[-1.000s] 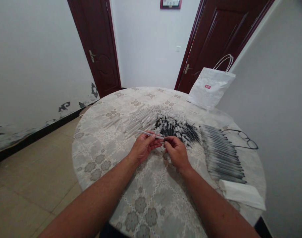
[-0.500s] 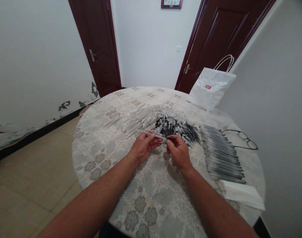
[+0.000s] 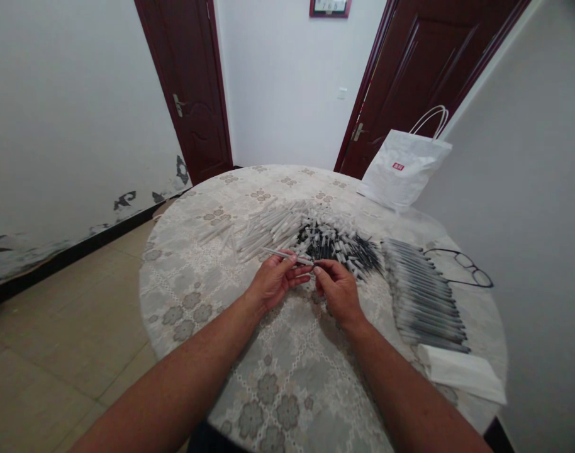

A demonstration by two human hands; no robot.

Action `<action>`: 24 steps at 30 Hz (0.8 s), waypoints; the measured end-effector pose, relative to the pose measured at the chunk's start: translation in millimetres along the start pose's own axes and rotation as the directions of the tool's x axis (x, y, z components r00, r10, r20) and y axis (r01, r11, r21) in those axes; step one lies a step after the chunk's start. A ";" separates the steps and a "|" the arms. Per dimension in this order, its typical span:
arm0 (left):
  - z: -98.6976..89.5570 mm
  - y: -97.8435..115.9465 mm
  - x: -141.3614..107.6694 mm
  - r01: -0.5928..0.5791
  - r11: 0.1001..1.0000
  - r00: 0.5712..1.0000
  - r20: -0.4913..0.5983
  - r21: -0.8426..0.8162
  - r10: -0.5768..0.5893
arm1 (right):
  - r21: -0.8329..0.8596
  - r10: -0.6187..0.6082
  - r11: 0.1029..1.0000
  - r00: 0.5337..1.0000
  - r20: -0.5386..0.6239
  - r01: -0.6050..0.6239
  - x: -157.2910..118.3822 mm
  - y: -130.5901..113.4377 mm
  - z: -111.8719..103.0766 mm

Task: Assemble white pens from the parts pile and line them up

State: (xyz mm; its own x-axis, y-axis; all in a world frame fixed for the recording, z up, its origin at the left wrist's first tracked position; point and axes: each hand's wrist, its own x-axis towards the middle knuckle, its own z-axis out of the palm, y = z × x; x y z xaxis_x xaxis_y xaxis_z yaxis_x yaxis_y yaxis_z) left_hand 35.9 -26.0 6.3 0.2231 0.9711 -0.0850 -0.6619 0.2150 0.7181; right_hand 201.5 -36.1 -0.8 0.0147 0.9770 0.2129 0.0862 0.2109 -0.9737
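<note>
My left hand (image 3: 277,280) is closed on a slim white pen barrel (image 3: 274,252), its thumb lying on top. The barrel slants down to the right, towards my right hand (image 3: 338,288). There the right thumb and forefinger pinch a small dark piece at the barrel's end, mostly hidden by the fingers. Just beyond my hands lies a heap of loose white pen barrels (image 3: 273,225). Beside it on the right is a pile of black, thin refill-like parts with white ends (image 3: 323,242).
A row of grey-looking pens (image 3: 426,296) lies at the right, with eyeglasses (image 3: 476,274) beyond it. Nearer is a folded white sheet (image 3: 462,372). A white paper bag (image 3: 401,168) stands at the back right of the round table with its patterned cloth (image 3: 263,352).
My right fingers have moved slightly left, closer to the barrel's end. The gap between the two hands is smaller. The whole view has shifted a little.
</note>
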 end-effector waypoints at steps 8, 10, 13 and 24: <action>-0.9 1.4 0.9 -0.020 1.000 1.000 -0.002 -0.021 0.020 | -0.077 -0.031 0.997 0.999 -0.008 0.030 0.3 5.4 -0.9; -0.4 0.8 0.9 -0.019 1.000 1.000 0.001 -0.006 0.019 | -0.078 -0.036 0.996 0.999 -0.014 0.035 0.5 5.6 -1.1; -0.4 -0.8 1.4 -0.032 0.999 0.999 0.007 0.011 0.032 | -0.092 -0.074 0.993 0.997 -0.023 0.072 0.5 5.2 -0.9; -1.2 -2.5 2.5 -0.038 0.996 0.999 0.000 0.076 0.038 | -0.151 -0.109 0.983 0.994 -0.031 0.103 1.6 6.5 -1.3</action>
State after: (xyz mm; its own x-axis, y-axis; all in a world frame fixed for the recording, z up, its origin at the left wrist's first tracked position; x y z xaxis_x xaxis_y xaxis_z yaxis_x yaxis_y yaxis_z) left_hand 37.2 -24.0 3.5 0.1977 0.9786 -0.0576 -0.6134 0.1693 0.7714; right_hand 203.4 -33.2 -6.7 0.0357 0.9468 0.3198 0.2368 0.3028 -0.9232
